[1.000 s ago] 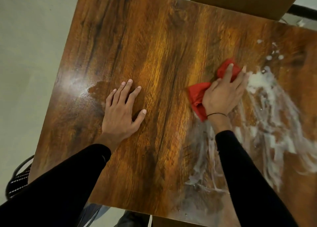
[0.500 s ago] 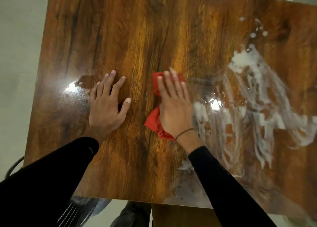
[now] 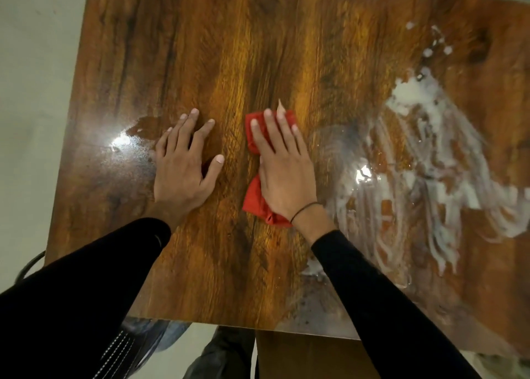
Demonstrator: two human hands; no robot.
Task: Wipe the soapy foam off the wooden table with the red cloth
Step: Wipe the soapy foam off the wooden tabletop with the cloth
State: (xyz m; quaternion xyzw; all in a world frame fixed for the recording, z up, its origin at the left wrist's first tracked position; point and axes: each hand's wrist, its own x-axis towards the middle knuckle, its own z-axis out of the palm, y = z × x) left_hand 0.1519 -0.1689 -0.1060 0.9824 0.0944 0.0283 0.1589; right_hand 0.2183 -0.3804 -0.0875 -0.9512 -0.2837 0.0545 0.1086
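Observation:
The red cloth [image 3: 253,198] lies on the wooden table [image 3: 200,49] near its middle, pressed flat under my right hand [image 3: 284,169]; red shows beyond the fingertips and beside the wrist. My left hand [image 3: 183,166] rests flat on the wood just left of it, fingers spread, holding nothing. White soapy foam [image 3: 424,138] is smeared in streaks over the right part of the table, with thin wet streaks [image 3: 358,221] close to my right wrist.
A wet shiny patch [image 3: 126,143] glints left of my left hand. The table's near edge [image 3: 229,325] runs just below my forearms, with a cardboard box [image 3: 309,358] and a chair [image 3: 126,344] under it. Pale floor [image 3: 31,92] lies to the left.
My right hand has swept the red cloth leftward from the foam's edge to the table's middle, beside my left hand. Over the last half second it hardly moved.

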